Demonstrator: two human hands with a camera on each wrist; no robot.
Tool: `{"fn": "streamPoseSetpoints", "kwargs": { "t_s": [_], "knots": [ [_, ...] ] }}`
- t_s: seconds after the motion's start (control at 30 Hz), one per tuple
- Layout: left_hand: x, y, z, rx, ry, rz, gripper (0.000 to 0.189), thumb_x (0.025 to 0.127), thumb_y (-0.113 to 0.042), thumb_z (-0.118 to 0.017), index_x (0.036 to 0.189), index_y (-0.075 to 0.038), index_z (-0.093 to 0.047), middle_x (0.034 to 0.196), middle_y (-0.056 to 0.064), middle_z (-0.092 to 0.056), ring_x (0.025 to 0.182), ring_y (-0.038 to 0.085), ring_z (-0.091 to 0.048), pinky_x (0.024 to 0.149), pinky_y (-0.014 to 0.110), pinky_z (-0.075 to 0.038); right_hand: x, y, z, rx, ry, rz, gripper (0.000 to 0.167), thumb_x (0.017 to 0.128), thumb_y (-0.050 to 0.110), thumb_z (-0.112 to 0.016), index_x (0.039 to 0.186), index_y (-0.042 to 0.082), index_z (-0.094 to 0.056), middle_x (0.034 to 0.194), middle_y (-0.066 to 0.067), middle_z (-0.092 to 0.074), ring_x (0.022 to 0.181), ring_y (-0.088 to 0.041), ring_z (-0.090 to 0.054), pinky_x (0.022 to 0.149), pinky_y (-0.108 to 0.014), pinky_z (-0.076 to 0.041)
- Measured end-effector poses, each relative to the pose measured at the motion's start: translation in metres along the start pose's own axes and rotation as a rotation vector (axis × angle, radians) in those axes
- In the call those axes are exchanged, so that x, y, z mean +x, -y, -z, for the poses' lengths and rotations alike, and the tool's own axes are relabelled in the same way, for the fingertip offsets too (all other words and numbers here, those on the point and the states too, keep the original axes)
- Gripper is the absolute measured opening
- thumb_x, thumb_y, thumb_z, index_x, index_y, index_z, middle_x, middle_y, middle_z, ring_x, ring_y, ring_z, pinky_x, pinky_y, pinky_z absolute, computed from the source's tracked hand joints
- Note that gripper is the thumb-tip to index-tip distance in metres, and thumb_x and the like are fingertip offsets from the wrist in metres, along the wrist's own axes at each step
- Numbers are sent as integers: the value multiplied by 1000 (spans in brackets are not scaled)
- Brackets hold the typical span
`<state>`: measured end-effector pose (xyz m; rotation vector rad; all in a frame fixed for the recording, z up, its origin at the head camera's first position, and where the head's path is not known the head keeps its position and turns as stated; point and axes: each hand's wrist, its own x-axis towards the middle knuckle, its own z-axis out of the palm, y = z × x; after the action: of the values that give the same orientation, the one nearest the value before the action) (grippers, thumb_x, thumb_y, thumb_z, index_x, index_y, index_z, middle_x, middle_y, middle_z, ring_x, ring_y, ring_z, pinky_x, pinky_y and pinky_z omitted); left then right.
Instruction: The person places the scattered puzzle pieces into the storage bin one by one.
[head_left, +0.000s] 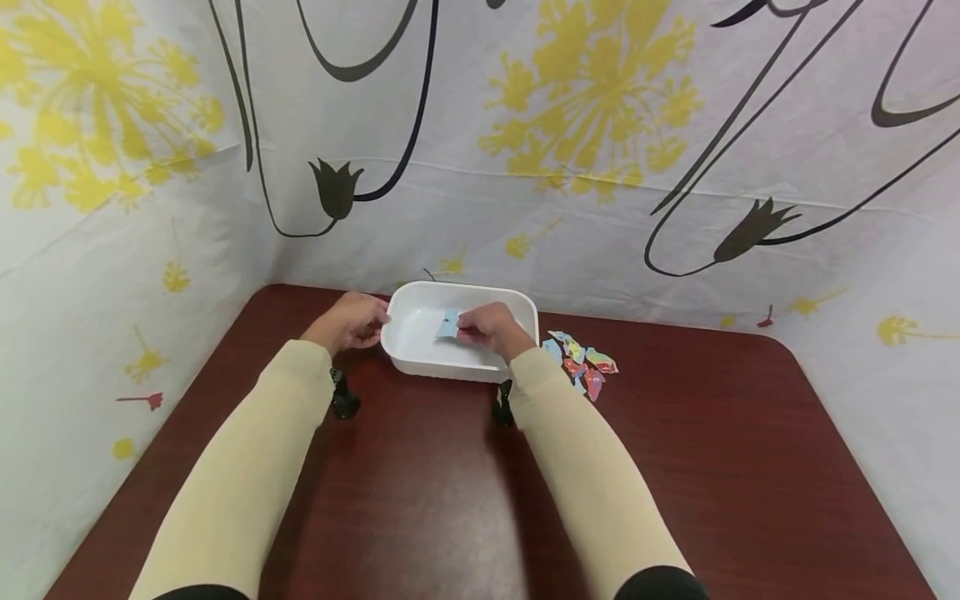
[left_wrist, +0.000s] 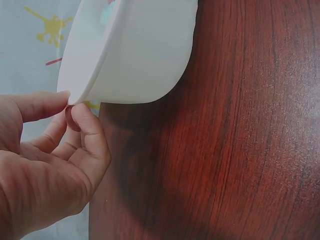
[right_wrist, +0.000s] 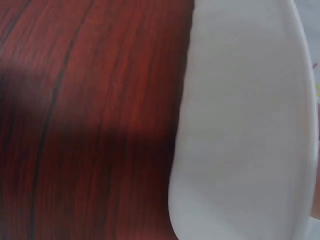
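Note:
A white plastic basin [head_left: 420, 360] stands on the dark red wooden table. My left hand [head_left: 356, 321] pinches its left rim between thumb and fingers, which the left wrist view shows close up at the basin's rim [left_wrist: 95, 75]. Over the inside of the basin, my right hand [head_left: 491, 323] pinches a light-blue paper piece [head_left: 447, 324] with small dark marks. The right wrist view is mostly filled by the basin's outer wall [right_wrist: 240, 120], and only a sliver of the right hand shows at its right edge.
Right of the basin lies a loose pile of colourful torn-looking paper pieces [head_left: 595, 382], partly hidden by the right sleeve. A patterned cloth [head_left: 450, 208] hangs behind and beside the table [head_left: 420, 500]. Black wrist devices [head_left: 344, 398] hang under both wrists.

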<state>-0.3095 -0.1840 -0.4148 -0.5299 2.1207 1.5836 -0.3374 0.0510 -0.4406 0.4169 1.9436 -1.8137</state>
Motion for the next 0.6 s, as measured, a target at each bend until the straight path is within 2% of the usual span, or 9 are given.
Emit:
{"fn": "streamPoseSetpoints", "kwargs": {
  "t_s": [0.33,0.6],
  "knots": [
    [1,3,1,-10,15,17,38,96,-11,-56,134,-9,-52,116,11,-51,87,20,-56,69,25,-52,7,-4,-25,19,6,-19,27,86,-8,-64,113,-12,-64,75,-13,-64,61,-16,-64,65,-26,-57],
    [0,2,1,-3,16,-9,38,96,-11,-55,134,-8,-53,113,11,-53,82,18,-56,74,27,-53,11,-7,-42,59,-18,-8,28,84,-9,-64,112,-13,-64,74,-11,-63,59,-15,-63,65,-26,-58]
  ]
}}
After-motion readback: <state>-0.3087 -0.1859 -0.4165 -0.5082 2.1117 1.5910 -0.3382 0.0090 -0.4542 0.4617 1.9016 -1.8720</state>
